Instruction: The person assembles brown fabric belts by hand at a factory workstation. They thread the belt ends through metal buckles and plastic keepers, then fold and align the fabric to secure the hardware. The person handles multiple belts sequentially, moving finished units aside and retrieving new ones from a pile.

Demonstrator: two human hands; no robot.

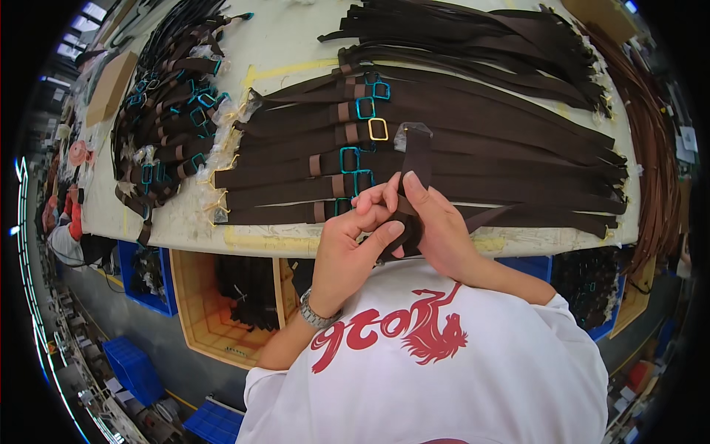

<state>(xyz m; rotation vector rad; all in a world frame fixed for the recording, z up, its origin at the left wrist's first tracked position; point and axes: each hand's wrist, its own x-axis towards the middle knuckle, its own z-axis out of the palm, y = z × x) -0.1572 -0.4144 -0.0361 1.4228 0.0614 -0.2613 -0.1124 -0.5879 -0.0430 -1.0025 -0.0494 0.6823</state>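
Close to my body, above the table's near edge, both hands hold a dark brown belt [418,154]. My left hand [347,244], with a metal watch at its wrist, is closed, its thumb and fingers on a bent part of the belt. Against the other side of that belt, my right hand [446,231] is closed, its thumb raised along it. The belt's upper end sticks up past my fingers, with clear plastic film [410,135] around it. Beyond my hands lies a row of flat brown belts [488,144], with blue-covered buckles [349,158] and one gold-coloured buckle [378,129].
A tangled pile of buckled belts [174,118] lies at the left of the pale table [285,37]. More brown straps [473,37] are stacked at the far side. Below the near edge stand a wooden bin [194,325] and blue crates [133,370].
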